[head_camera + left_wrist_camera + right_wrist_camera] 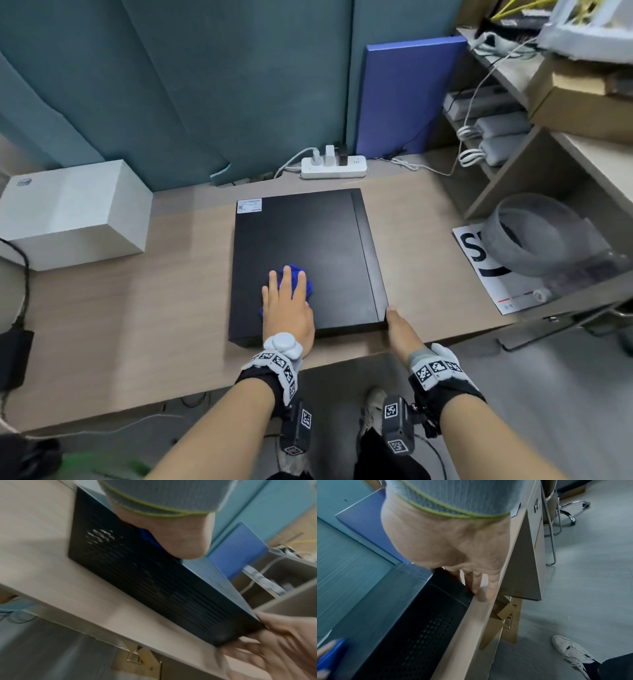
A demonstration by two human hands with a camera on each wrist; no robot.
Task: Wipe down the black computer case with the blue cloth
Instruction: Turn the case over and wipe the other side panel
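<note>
While the flat left hand presses the crumpled blue cloth, straight right fingers brace the matte black case.

Left hand (flat) on cloth

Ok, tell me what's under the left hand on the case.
A bunched blue cloth lies under the left hand, pressed flat-fingered onto the black computer case. Its edges stick out past the fingers; the rest, and the case surface beneath, is covered.
</note>
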